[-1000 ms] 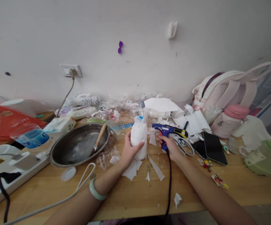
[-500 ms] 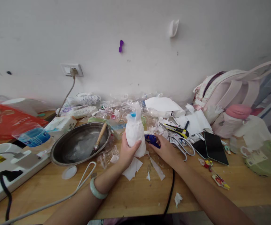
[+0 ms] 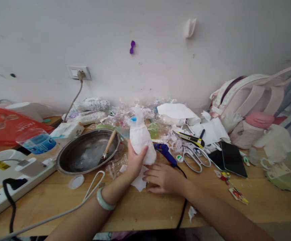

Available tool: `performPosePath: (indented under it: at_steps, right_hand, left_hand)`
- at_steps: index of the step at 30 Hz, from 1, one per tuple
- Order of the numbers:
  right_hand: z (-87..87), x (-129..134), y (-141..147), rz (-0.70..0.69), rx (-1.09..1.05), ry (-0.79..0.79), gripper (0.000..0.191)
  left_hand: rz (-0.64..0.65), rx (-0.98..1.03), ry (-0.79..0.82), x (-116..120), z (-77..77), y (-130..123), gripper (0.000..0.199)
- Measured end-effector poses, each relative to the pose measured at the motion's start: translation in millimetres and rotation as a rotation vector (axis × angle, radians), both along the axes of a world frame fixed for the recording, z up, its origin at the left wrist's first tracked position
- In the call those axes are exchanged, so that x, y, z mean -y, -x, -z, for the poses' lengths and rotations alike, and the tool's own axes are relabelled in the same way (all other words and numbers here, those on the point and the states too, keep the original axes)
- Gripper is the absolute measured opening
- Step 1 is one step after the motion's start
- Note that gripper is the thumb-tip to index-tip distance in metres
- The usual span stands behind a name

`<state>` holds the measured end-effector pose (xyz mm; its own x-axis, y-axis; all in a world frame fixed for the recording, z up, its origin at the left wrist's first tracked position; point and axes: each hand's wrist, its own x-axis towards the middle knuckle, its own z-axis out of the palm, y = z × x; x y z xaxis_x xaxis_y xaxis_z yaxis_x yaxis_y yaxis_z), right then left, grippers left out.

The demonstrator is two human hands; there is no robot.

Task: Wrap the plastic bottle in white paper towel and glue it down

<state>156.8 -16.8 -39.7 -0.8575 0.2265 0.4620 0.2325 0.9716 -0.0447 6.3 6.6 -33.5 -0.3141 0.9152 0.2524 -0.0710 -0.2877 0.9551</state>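
Note:
My left hand (image 3: pixel 136 162) is wrapped round a paper-covered bottle (image 3: pixel 142 140), white and lumpy, which leans slightly to the left. A bit of blue (image 3: pixel 133 119) shows near its top. My right hand (image 3: pixel 162 178) lies low over the wooden table, palm down and fingers stretched toward the left, beside white paper scraps (image 3: pixel 139 180). Whether a scrap is under those fingers is hidden. Just beyond this hand a blue hot glue gun (image 3: pixel 166 153) rests on the table, nozzle pointing left, its black cord running toward the front edge.
A metal basin (image 3: pixel 85 152) holding cloudy liquid and a wooden-handled brush (image 3: pixel 108 146) stands left. Scissors (image 3: pixel 194 157), a yellow utility knife (image 3: pixel 189 139) and a dark phone (image 3: pixel 232 159) lie right. Clear plastic litters the back. A power strip (image 3: pixel 35 177) occupies the left front.
My right hand has let go of the glue gun and moved left and nearer to me, over the paper scraps. The covered bottle has tilted left in my left hand.

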Motion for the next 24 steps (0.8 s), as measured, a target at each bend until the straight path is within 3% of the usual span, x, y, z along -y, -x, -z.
performPosePath:
  at_steps: [4,10,18,21,24]
  right_hand:
    - [10.5,3.8,8.3,0.076,0.065,-0.044,0.025]
    - [7.0,4.5,6.4,0.102,0.050,0.038,0.017]
    - [-7.9,7.2,-7.9,0.058,-0.301,0.285,0.014]
    - [-10.9,5.9,-15.4,0.146,-0.437,0.332,0.012]
    - [-11.3,3.8,-20.8,0.340,-0.626,0.422,0.012]
  left_hand:
    - [-0.003,-0.006,-0.006,0.4,1.5,-0.8,0.061]
    - [0.012,-0.030,0.008,2.7,-0.9,-2.3,0.060]
    - [0.102,0.085,0.069,1.6,2.2,-2.1,0.063]
    - [0.179,0.166,0.122,3.3,0.8,-3.6,0.062]
    - [0.232,0.211,0.165,7.0,-5.6,-7.2,0.062]
